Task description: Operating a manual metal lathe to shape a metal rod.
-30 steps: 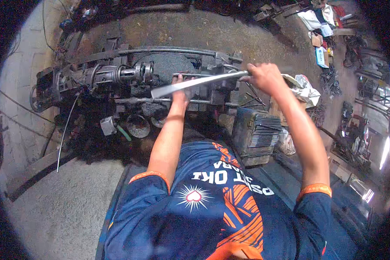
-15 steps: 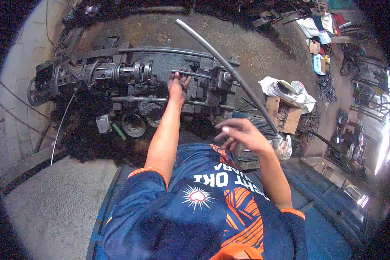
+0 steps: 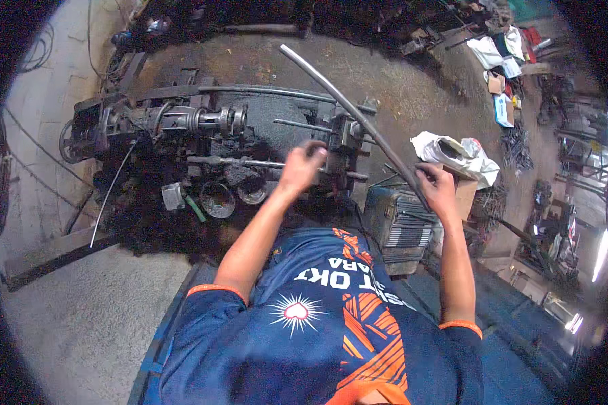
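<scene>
A long grey metal bar [image 3: 355, 111] slants across the right end of a greasy, dark machine [image 3: 182, 121]. My right hand [image 3: 439, 191] is closed round the bar's lower end, beside a finned metal box. My left hand [image 3: 301, 169] is over the machine's front rail [image 3: 240, 162], slightly blurred, thumb and fingers apart with nothing between them. Just beyond it, a thin metal rod [image 3: 300, 125] sticks out leftward from the machine's right-hand block [image 3: 348, 131]. Facing the rod from the left is a round chuck-like head [image 3: 233, 120], with a gap between them.
Two round metal bowls [image 3: 217, 200] and a small pale box sit below the machine's front. The finned metal box [image 3: 405, 226] stands by my right forearm. Beyond it are a white sack [image 3: 456, 150], a cardboard box [image 3: 466, 196] and piles of metal rods [image 3: 515, 145].
My left hand has let go of the thin rod and drawn back toward me to the right. My right hand has moved right and taken hold of the long bar.
</scene>
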The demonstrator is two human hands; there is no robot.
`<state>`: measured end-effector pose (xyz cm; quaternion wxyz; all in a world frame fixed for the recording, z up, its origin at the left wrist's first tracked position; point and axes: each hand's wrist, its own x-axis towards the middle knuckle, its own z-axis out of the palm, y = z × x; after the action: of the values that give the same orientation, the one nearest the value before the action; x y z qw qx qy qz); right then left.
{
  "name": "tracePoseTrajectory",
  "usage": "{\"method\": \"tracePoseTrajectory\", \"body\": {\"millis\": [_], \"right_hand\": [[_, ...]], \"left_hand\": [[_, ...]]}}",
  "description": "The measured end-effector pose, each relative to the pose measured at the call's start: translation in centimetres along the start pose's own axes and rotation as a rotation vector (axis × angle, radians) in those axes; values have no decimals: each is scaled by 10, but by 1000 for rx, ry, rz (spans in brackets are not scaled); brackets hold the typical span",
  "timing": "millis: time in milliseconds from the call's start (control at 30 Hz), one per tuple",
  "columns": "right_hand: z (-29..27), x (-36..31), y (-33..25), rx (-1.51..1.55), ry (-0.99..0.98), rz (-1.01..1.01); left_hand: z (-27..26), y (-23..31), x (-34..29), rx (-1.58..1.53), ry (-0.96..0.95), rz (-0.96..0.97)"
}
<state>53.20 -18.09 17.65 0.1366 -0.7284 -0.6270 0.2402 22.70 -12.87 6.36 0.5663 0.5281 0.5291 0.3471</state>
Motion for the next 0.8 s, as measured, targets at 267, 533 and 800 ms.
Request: {"method": "tracePoseTrajectory", "body": {"millis": [267, 533, 800], "right_hand": [[-10, 118, -52, -418, -113, -888], [52, 219, -125, -490, -204, -1707], [85, 262, -151, -544, -249, -1852]], "left_hand": [[114, 81, -46, 319, -129, 677], [228, 81, -23, 609, 337, 343], [290, 71, -20, 713, 627, 27]]}}
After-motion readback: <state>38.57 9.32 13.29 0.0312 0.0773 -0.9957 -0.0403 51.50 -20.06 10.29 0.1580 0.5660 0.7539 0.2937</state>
